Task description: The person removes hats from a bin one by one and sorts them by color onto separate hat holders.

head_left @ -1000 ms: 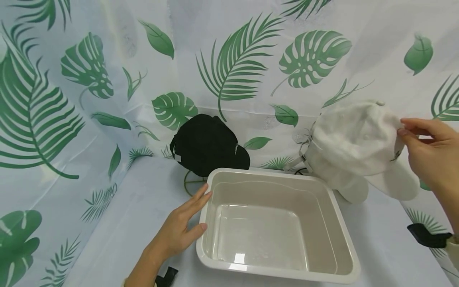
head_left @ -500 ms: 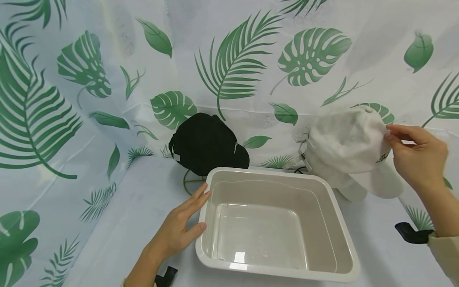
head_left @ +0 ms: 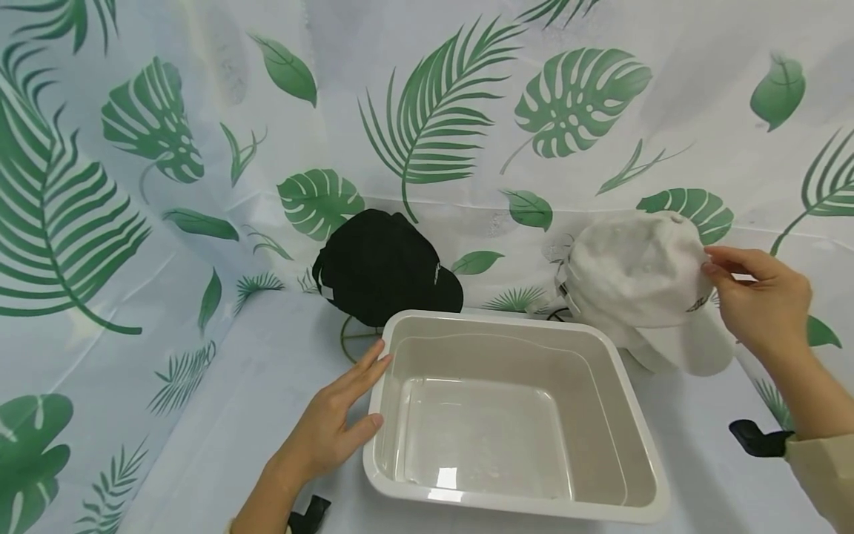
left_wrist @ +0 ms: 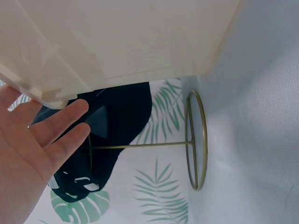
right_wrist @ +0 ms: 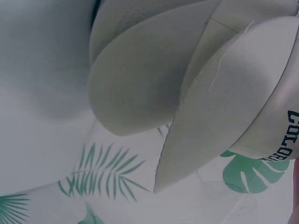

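Note:
My right hand (head_left: 763,300) pinches the front of the crown of an off-white baseball cap (head_left: 634,267) between thumb and fingers. Dark lettering shows above its brim in the right wrist view. Underneath sits another off-white cap (right_wrist: 140,84), mostly hidden, its brim apart from the upper one. My left hand (head_left: 336,423) rests against the left rim of a cream plastic basin (head_left: 514,512), fingers nearly straight. Behind the basin's left corner, a black baseball cap (head_left: 383,267) sits on a gold wire stand (left_wrist: 204,140).
The basin stands on a pale cloth-covered table (head_left: 220,445). Close behind rises a white backdrop (head_left: 467,74) printed with green leaves. A thin dark wire stand part (head_left: 559,314) shows between the basin and the off-white caps.
My right hand has moved left and down with the upper off-white cap, which now sits lower over the other one. The left hand, basin and black cap have stayed put.

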Available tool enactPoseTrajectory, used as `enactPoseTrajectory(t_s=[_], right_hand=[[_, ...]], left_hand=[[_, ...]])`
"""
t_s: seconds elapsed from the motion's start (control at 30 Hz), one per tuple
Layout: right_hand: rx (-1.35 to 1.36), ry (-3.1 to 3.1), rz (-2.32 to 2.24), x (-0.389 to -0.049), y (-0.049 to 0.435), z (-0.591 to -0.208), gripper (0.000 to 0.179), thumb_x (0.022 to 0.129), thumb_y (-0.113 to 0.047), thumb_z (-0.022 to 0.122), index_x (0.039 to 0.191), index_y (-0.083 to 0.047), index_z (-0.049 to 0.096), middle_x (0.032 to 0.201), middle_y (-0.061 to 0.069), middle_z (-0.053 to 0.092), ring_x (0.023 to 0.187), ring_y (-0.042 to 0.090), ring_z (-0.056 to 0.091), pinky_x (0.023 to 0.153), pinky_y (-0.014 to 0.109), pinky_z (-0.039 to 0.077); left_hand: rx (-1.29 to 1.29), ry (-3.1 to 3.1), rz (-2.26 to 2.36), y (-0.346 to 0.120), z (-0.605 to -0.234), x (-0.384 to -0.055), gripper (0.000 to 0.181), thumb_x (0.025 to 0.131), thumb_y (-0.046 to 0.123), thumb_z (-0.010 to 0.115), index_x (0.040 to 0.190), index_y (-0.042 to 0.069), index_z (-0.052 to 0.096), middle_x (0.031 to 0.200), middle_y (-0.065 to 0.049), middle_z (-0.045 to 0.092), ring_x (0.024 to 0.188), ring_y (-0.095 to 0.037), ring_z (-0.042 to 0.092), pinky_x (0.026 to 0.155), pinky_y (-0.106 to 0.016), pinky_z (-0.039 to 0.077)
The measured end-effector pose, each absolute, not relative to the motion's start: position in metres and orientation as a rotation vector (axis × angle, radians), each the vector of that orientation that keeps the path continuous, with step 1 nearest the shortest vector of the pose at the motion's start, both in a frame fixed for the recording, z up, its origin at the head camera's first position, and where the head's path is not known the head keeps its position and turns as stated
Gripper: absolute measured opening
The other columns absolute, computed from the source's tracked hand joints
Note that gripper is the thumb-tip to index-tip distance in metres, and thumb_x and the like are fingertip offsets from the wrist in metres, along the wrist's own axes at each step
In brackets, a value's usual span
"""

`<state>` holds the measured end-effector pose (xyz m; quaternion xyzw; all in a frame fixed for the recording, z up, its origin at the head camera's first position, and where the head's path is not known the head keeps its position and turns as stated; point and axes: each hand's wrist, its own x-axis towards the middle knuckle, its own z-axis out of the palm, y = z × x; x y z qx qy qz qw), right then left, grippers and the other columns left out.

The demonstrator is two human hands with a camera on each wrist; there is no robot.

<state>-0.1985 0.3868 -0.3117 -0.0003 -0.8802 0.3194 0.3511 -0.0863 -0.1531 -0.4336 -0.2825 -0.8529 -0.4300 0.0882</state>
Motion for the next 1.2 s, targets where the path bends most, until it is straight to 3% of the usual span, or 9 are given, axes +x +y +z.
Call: enactPoseTrajectory(t_s=[1.2], right_hand=[[-0.093, -2.296, 0.938, -0.190, 0.394, -0.354, 0.024, 0.092, 0.006, 0.070, 0.115, 0.010, 0.075, 0.086, -0.045, 0.055, 0.083, -0.021, 0.055, 0.072, -0.002, 0.042]], left_hand=[[-0.848, -2.550, -1.265, -0.155, -0.435, -0.086, 0.073, 0.091, 0.018, 0.061, 0.162, 0.016, 0.043, 0.171, 0.001, 0.028, 0.152, -0.025, 0.038, 0.111, -0.061, 0.043]])
